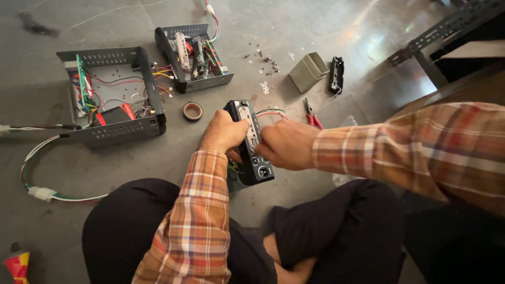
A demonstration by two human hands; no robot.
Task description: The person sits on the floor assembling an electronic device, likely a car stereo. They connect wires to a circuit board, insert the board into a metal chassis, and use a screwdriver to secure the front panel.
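Head view: panel [252, 142] underside hidden.

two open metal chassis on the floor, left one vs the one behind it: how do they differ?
The left chassis looks larger and lies square to the camera; the rear chassis looks narrower and sits angled. The left chassis has much bare floor, with a green board upright at one wall; the rear chassis is packed with parts along its length. A white-plug cable runs from the left chassis; red-green leads run back from the rear chassis. Both are grey, perforated, lidless, untouched by either hand.
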